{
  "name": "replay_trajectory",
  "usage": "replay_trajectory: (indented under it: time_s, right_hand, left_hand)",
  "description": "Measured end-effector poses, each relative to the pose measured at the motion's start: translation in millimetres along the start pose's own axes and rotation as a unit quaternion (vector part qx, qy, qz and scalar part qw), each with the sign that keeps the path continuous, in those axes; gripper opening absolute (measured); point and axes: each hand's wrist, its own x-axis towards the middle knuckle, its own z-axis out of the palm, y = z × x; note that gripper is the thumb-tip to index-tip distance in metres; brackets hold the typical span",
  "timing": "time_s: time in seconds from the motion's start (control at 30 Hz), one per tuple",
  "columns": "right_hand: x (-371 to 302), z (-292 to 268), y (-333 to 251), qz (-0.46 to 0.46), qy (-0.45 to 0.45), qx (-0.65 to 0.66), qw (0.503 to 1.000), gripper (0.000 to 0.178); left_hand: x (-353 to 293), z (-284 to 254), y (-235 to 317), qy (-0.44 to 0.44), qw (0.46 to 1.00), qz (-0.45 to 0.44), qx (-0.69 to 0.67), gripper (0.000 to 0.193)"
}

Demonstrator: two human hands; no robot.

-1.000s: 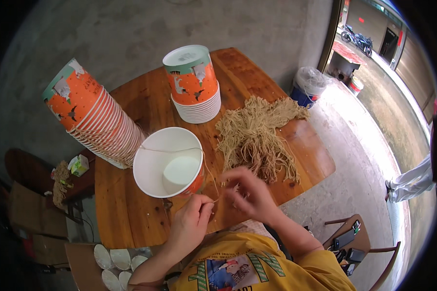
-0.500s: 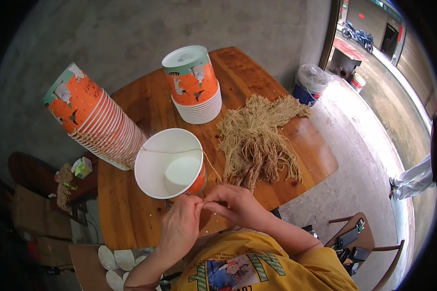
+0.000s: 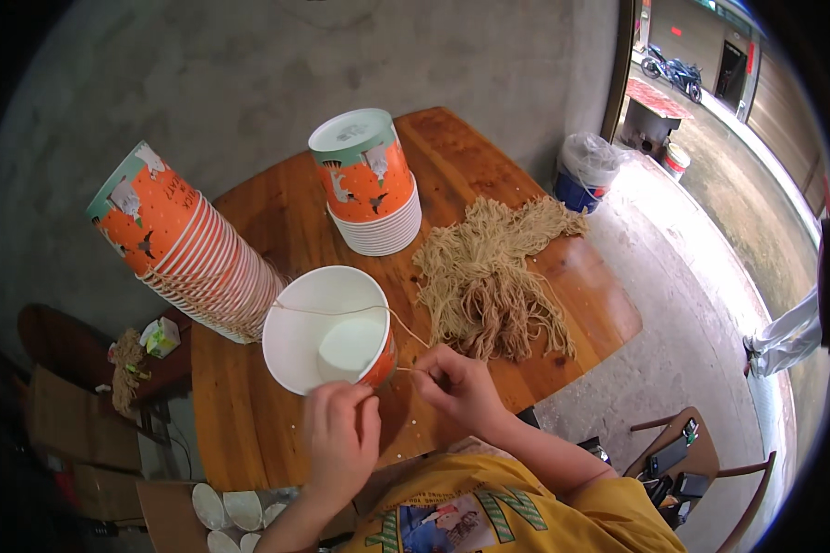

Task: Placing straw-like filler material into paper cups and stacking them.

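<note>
An open white paper bucket (image 3: 290,336) with an orange outside stands near the front of the table. A thin tan cord (image 3: 406,327) crosses its mouth and runs down toward my right hand. My right hand (image 3: 458,385) is just right of the bucket, thumb and forefinger pinched on a short stretch of the cord. My left hand (image 3: 341,433) is at the near rim, fingers curled together; what they hold, if anything, is hidden. A tangled heap of tan cords (image 3: 493,276) lies to the right, beyond my right hand.
A tall leaning stack of orange buckets (image 3: 189,244) stands left on the wooden table (image 3: 240,415), and a shorter upturned stack (image 3: 364,180) at the back. A chair (image 3: 701,452) with phones is at right. White round lids (image 3: 243,509) lie lower left. A blue bin (image 3: 581,189) stands beyond the table.
My hands were together at the bucket's near edge; now they are apart. The right moved right with the cord, the left moved slightly left and down. The whole view has shifted a little.
</note>
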Motion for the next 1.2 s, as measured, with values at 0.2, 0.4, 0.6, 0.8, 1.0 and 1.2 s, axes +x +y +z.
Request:
replay_trajectory:
  time_s: [0.2, 0.4, 0.6, 0.8, 1.0, 1.2]
  right_hand:
    - [8, 12, 6, -0.109, 0.064, -0.077, 0.989, 0.006]
    - [14, 18, -2, -0.121, 0.07, -0.123, 0.983, 0.007]
    - [17, 19, 2, -0.12, 0.07, -0.146, 0.98, 0.008]
    - [19, 20, -1, -0.118, 0.069, -0.125, 0.983, 0.008]
    - [21, 23, -1, -0.122, 0.074, -0.122, 0.982, 0.009]
    - [22, 22, 1, -0.121, 0.075, -0.139, 0.98, 0.009]
  left_hand:
    - [31, -11, -11, -0.023, 0.999, 0.017, 0.038, 0.024]
    - [31, -7, -21, -0.09, 0.992, -0.057, -0.06, 0.025]
    - [33, -6, -20, -0.1, 0.989, -0.071, -0.08, 0.025]
    - [34, -7, -20, -0.105, 0.988, -0.075, -0.086, 0.025]
    - [34, -6, -20, -0.105, 0.988, -0.077, -0.089, 0.026]
    - [34, -6, -19, -0.111, 0.985, -0.085, -0.098, 0.026]
